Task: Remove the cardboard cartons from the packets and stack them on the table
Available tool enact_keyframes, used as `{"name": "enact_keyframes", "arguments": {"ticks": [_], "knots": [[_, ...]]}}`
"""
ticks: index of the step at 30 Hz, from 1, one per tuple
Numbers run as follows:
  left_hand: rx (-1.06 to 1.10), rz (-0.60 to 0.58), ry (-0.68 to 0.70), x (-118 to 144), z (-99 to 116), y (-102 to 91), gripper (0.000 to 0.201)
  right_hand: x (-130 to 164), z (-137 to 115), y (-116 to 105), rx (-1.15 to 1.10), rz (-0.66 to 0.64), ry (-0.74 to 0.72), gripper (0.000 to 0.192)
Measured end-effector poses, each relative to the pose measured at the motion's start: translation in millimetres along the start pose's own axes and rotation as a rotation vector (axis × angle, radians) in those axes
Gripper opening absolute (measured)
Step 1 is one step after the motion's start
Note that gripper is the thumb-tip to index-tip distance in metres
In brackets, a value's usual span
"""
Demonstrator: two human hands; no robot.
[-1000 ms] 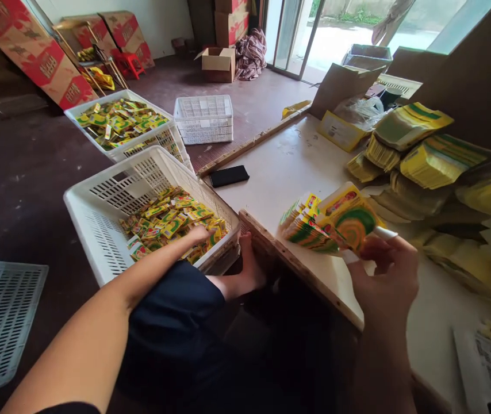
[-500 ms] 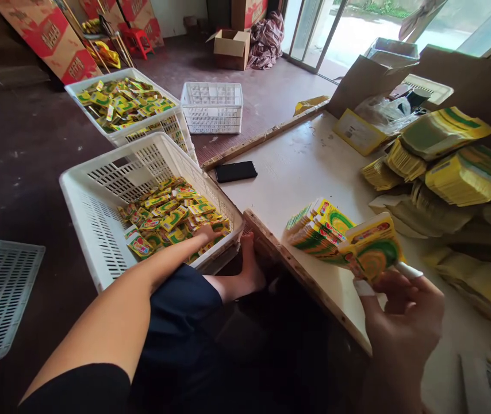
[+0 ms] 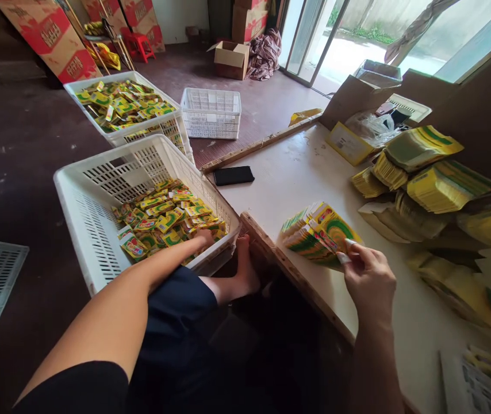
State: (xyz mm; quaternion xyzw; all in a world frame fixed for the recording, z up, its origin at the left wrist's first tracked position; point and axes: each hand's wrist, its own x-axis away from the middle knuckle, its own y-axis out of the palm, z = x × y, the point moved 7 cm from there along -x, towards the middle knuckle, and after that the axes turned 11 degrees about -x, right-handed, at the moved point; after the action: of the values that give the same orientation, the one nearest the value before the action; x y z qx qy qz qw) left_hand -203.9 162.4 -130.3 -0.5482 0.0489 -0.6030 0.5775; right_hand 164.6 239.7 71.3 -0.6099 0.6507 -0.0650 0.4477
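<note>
My left hand (image 3: 204, 237) reaches down among small yellow-green packets (image 3: 170, 221) in the near white crate (image 3: 85, 172). Its fingers are hidden, so whether it grips one does not show. My right hand (image 3: 368, 276), with white covers on thumb and index fingertip, pinches the right edge of the front yellow-green pouch (image 3: 336, 230). That pouch lies against a leaning row of similar pouches (image 3: 299, 233) on the white tabletop (image 3: 271, 198).
A black phone (image 3: 234, 175) lies at the table's left edge. Stacked pouches (image 3: 439, 184) crowd the right side. Beyond the near crate stand a full packet crate (image 3: 120, 138) and another white crate (image 3: 211, 123). A wooden strip (image 3: 288, 264) edges the table.
My right hand has moved left and in towards the pouch row. The front pouch, which stuck out from the row before, now sits close against it. My left hand stays in the crate.
</note>
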Motion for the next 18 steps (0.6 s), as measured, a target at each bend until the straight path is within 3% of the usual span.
{"name": "enact_keyframes", "arguments": {"ticks": [3, 6, 9, 11, 14, 18], "knots": [[0.032, -0.055, -0.096, 1, -3, -18.7, 0.037, 0, 1, 0, -0.027, 0.002, -0.016, 0.025], [0.094, -0.051, -0.120, 10, -4, -50.8, 0.027, 0, -5, -7, 0.022, 0.056, -0.068, 0.023], [0.177, 0.003, -0.051, 28, 7, -87.6, 0.030, 5, -25, -14, -0.026, 0.152, -0.130, 0.017], [0.250, 0.020, 0.036, 48, 21, -104.5, 0.033, 11, -45, -8, -0.184, 0.127, -0.155, 0.011], [0.368, -0.028, 0.207, 84, 52, -108.6, 0.037, 25, -86, 20, -0.416, -0.082, -0.228, 0.018], [0.399, -0.134, 0.390, 128, 92, -88.2, 0.039, 41, -125, 55, -0.661, -0.320, -0.279, 0.037]]}}
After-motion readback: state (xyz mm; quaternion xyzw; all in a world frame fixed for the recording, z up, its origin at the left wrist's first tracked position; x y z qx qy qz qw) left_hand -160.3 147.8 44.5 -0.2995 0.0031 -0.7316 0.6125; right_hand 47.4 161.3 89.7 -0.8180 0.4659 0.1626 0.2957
